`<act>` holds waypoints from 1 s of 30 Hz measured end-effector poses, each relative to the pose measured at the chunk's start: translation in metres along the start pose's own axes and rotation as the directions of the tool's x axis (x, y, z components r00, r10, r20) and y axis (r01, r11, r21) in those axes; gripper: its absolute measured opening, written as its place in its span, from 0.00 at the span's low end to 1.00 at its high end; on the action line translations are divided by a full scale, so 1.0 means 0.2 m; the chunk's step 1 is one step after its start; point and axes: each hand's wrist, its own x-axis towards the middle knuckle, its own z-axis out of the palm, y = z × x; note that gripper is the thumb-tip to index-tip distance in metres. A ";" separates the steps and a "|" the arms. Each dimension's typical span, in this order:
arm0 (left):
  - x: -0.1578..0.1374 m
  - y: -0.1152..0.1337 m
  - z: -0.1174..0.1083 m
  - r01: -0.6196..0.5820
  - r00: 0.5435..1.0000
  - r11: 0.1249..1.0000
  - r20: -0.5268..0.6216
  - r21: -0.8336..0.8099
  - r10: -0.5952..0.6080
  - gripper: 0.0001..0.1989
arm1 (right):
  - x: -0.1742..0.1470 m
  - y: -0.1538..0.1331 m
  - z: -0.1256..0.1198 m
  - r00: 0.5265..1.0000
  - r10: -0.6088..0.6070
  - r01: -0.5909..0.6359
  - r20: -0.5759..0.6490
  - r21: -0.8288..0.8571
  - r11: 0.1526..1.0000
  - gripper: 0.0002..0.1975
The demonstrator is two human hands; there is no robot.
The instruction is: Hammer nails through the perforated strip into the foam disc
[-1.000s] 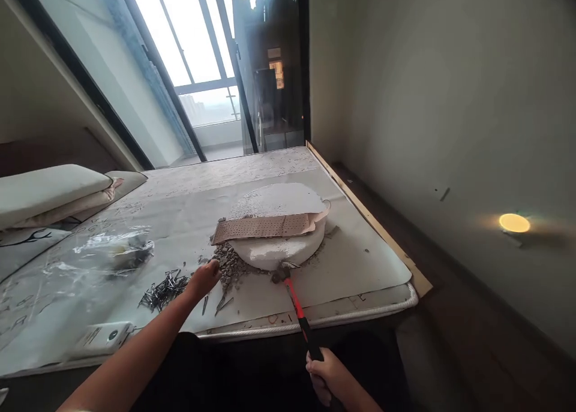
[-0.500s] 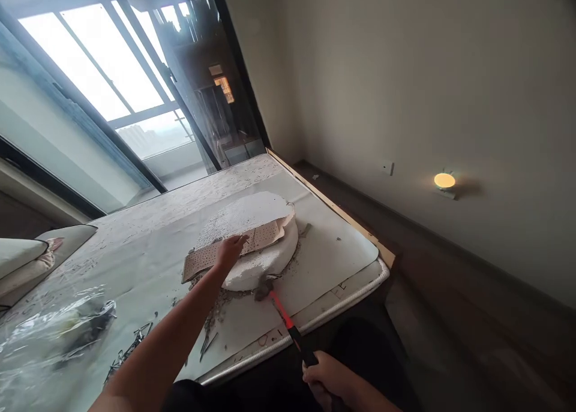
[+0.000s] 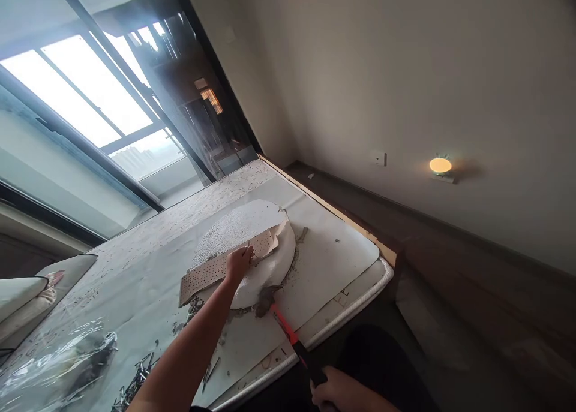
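A tan strip with many small holes lies across a thick white rounded slab, its far right end torn and curled. My left hand rests on this strip, fingertips pinched together; whatever is between them is too small to make out. My right hand is wrapped round the black grip of a hammer with a red and black handle. The hammer's dull grey head is low beside the slab's near edge, apart from my left hand.
Under the slab a pale sheet covers a mattress-like surface with corded edging. Grey crumbs surround the slab. Loose nails and a clear plastic bag lie at left. A wooden rail runs along the wall side; a lamp glows there.
The view has tilted and shifted slightly. My left hand has moved a little to the right along the strip. The hammer stays low by the slab's near edge in my right hand.
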 end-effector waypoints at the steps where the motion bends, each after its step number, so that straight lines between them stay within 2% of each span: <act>1: 0.00 0.00 0.00 0.003 1.000 1.000 -0.001 -0.003 -0.003 0.20 | 0.00 -0.01 0.00 1.000 0.005 -0.005 -0.002 0.006 1.000 0.05; 7: -0.02 0.00 0.00 -0.006 1.000 0.993 -0.009 -0.115 0.005 0.22 | -0.02 -0.04 0.00 0.996 0.092 -0.092 0.002 -0.003 0.996 0.04; 11: -0.03 0.01 0.00 0.022 1.000 0.989 -0.010 -0.145 -0.023 0.23 | -0.01 -0.04 0.00 0.994 0.105 -0.105 0.010 -0.027 0.994 0.04; 25: -0.03 0.00 0.00 -0.012 1.000 0.997 -0.019 -0.081 0.011 0.21 | -0.04 -0.10 0.01 0.998 0.065 -0.062 0.028 -0.091 0.994 0.07; 27: -0.03 -0.01 0.00 -0.044 0.999 0.998 -0.027 -0.041 0.043 0.21 | -0.04 -0.09 0.01 0.998 0.059 -0.057 0.021 -0.089 0.994 0.07; 30: -0.02 -0.02 0.01 -0.149 0.986 0.986 -0.065 0.078 0.155 0.21 | -0.03 -0.07 0.00 0.998 0.058 -0.057 0.013 -0.099 0.993 0.06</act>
